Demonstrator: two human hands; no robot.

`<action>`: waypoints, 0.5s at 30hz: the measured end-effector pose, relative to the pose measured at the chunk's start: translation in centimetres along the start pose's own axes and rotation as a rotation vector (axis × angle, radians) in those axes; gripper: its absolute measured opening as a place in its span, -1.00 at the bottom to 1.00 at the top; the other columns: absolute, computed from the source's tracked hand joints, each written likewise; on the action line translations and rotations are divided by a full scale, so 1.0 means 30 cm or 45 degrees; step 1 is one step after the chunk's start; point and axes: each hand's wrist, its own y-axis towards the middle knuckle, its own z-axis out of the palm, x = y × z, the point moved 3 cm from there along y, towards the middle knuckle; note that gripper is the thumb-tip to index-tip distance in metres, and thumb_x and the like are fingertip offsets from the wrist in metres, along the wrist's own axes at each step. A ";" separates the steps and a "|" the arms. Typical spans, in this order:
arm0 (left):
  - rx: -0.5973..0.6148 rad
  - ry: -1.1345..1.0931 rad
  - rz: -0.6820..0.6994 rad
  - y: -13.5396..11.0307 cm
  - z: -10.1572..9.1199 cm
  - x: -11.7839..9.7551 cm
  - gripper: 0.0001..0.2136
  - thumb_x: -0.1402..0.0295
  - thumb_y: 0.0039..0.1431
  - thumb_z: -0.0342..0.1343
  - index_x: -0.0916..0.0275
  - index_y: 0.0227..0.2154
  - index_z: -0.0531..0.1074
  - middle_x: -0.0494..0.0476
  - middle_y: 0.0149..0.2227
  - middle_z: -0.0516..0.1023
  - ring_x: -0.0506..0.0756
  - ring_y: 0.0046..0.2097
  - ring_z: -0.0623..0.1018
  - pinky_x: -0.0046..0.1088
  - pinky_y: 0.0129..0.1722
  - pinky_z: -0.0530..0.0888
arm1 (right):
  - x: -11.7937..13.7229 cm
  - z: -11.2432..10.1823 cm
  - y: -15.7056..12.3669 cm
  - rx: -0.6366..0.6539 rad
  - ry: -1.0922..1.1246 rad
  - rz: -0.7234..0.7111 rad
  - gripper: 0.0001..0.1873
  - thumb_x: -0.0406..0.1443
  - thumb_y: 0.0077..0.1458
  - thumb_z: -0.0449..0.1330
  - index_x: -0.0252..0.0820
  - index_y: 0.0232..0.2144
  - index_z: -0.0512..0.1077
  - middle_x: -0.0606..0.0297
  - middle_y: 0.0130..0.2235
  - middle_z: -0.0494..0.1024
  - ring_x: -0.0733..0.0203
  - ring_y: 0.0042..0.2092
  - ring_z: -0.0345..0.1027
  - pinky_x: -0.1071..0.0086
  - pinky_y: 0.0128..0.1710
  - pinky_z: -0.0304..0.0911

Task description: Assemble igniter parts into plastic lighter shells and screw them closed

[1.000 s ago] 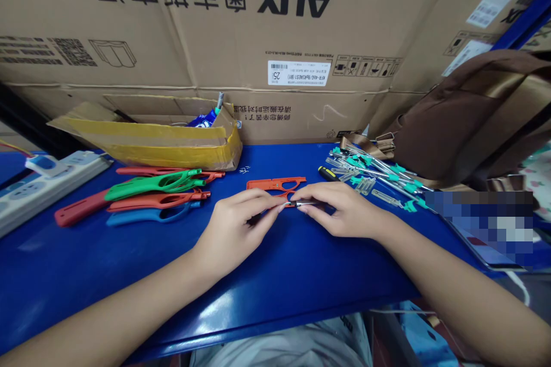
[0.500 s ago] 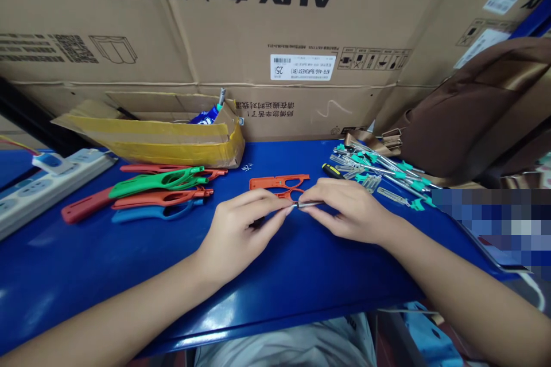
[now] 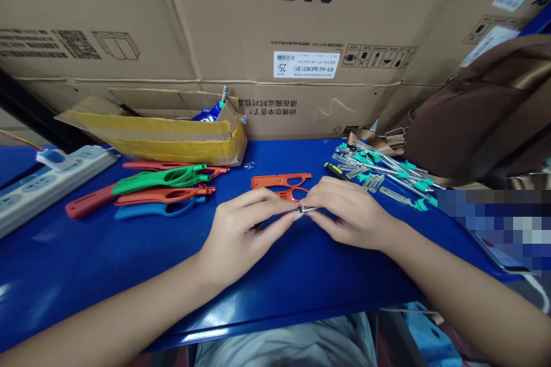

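Note:
My left hand [image 3: 243,229] and my right hand [image 3: 346,212] meet over the blue table [image 3: 129,264], fingertips pinched together on a thin metal rod [image 3: 306,209] held between them. Most of the rod is hidden by the fingers. Just behind the hands lies an orange plastic handle shell [image 3: 282,182]. A black and yellow screwdriver [image 3: 333,170] lies beside my right hand.
Red, green and blue plastic handles [image 3: 159,189] lie stacked at the left. Several metal rods with green parts [image 3: 387,175] lie at the right. An open yellow-taped carton [image 3: 159,135], a power strip [image 3: 43,183], a brown bag [image 3: 473,109] and big cardboard boxes [image 3: 275,40] ring the table.
My right hand has slid closer to my left, so less of the metal rod shows between the fingertips. The view has shifted slightly.

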 end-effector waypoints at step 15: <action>-0.019 -0.042 -0.005 0.000 0.001 -0.005 -0.88 0.55 0.16 0.32 0.24 -0.27 0.64 0.05 -0.33 0.66 -0.02 -0.32 0.61 -0.57 -0.26 0.58 | 0.006 -0.009 0.008 0.007 0.032 -0.017 -0.89 -0.39 0.30 0.15 -0.22 -0.13 0.43 0.12 -0.27 0.55 0.13 -0.23 0.41 0.21 -0.19 0.41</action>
